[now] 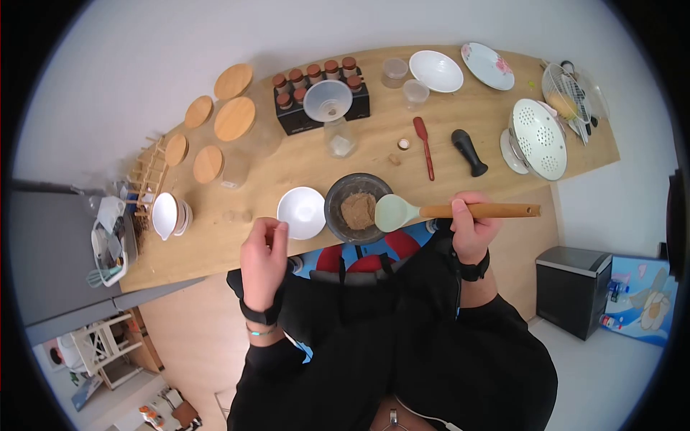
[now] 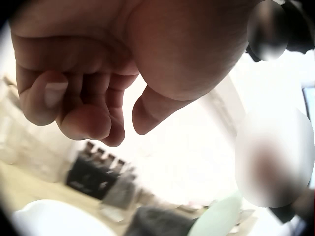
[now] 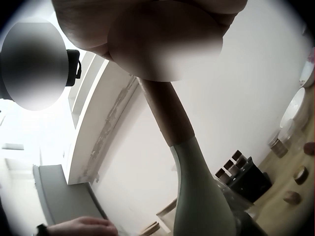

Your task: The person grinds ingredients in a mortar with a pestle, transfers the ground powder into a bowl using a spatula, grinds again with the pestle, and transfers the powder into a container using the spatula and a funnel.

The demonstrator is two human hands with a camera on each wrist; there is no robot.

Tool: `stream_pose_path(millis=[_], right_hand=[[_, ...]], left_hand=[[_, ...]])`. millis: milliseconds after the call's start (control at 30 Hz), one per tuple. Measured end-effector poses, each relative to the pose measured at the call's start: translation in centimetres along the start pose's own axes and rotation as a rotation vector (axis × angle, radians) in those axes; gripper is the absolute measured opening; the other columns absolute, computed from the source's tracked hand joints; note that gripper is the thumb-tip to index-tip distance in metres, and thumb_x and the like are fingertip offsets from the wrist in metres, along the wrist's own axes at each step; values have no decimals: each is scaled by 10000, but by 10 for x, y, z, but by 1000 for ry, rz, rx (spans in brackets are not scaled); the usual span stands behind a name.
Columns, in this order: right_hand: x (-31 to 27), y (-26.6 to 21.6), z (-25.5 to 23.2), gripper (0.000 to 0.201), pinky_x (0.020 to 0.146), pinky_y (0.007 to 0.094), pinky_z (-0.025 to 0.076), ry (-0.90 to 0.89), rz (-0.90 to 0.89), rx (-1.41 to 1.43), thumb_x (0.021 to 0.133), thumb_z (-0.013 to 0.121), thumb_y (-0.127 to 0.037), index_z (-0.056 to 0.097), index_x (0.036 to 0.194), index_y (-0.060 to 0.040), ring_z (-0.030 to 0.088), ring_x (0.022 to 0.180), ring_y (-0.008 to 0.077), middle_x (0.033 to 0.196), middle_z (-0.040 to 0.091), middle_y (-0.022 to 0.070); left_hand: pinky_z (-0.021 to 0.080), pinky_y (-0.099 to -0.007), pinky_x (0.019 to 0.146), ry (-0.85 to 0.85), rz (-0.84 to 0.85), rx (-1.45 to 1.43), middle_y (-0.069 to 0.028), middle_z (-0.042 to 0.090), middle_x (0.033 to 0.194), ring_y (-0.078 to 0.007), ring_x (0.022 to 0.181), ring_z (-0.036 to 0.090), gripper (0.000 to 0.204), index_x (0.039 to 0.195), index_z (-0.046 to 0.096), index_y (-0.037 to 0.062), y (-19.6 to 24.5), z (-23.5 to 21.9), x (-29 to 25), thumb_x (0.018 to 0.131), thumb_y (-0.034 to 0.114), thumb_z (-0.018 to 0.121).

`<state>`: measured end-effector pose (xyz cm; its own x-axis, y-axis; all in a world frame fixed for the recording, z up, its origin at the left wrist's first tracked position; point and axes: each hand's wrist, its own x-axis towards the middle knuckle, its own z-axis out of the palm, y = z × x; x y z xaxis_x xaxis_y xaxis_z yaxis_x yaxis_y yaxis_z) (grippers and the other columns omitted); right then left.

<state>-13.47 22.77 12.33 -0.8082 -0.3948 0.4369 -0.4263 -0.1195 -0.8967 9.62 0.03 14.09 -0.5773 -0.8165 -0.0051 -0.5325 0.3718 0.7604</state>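
Note:
My right hand [image 1: 474, 228] grips the wooden handle of a pale green spoon [image 1: 394, 213]. The spoon's head reaches over the right rim of a dark grey bowl [image 1: 333, 208], which has a heap of brown powder [image 1: 357, 210] in it. In the right wrist view the wooden handle [image 3: 170, 115] runs down from the fingers into the green head. My left hand [image 1: 263, 253] hovers near the table's front edge, by a white bowl [image 1: 302, 213]. Its fingers [image 2: 86, 120] are loosely curled, the thumb stands apart, and nothing shows between them.
Behind the bowls stand a black spice rack [image 1: 321, 108] and a clear funnel [image 1: 328, 100] over a jar. A red spatula [image 1: 424, 147], a black pestle-like tool [image 1: 468, 152] and a white colander [image 1: 537, 140] are to the right. Wooden-lidded jars [image 1: 235, 118] stand back left.

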Motion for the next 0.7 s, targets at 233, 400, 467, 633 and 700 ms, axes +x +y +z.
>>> stream_pose_path(millis=[233, 400, 467, 633, 700], right_hand=[[-10, 7, -13, 48, 511, 243, 440, -19, 111, 130, 857, 665, 5, 666, 810, -3, 569, 557, 95, 652, 627, 35], [-19, 19, -40, 37, 488, 318, 476, -183, -87, 39, 775, 706, -61, 677, 754, -68, 618, 514, 228, 614, 620, 74], [-23, 24, -47, 47, 467, 305, 461, -174, -155, 102, 750, 721, -49, 686, 767, -77, 612, 503, 223, 614, 620, 55], [-38, 35, -63, 111, 443, 332, 447, -200, -182, 156, 751, 730, -46, 684, 848, -69, 578, 479, 228, 589, 574, 60], [-41, 35, -68, 116, 443, 330, 450, -205, -168, 144, 751, 728, -43, 684, 855, -69, 577, 479, 225, 596, 572, 58]], left_hand=[[404, -248, 542, -724, 106, -361, 17, 565, 671, -48, 621, 489, 271, 860, 633, 3, 156, 57, 53, 974, 247, 602], [406, -217, 540, -990, -81, -296, 7, 568, 727, -70, 603, 510, 332, 948, 631, 24, 199, 196, 137, 991, 348, 578], [411, -232, 528, -1014, -150, -288, -11, 574, 752, -86, 601, 512, 369, 1002, 600, 17, 199, 254, 169, 989, 384, 575], [412, -289, 503, -833, -516, -418, -93, 574, 826, -149, 595, 495, 582, 1143, 478, -1, 198, 360, 223, 967, 550, 534], [399, -299, 496, -782, -593, -493, -109, 574, 825, -157, 592, 485, 587, 1140, 476, -8, 195, 387, 239, 973, 554, 506]])
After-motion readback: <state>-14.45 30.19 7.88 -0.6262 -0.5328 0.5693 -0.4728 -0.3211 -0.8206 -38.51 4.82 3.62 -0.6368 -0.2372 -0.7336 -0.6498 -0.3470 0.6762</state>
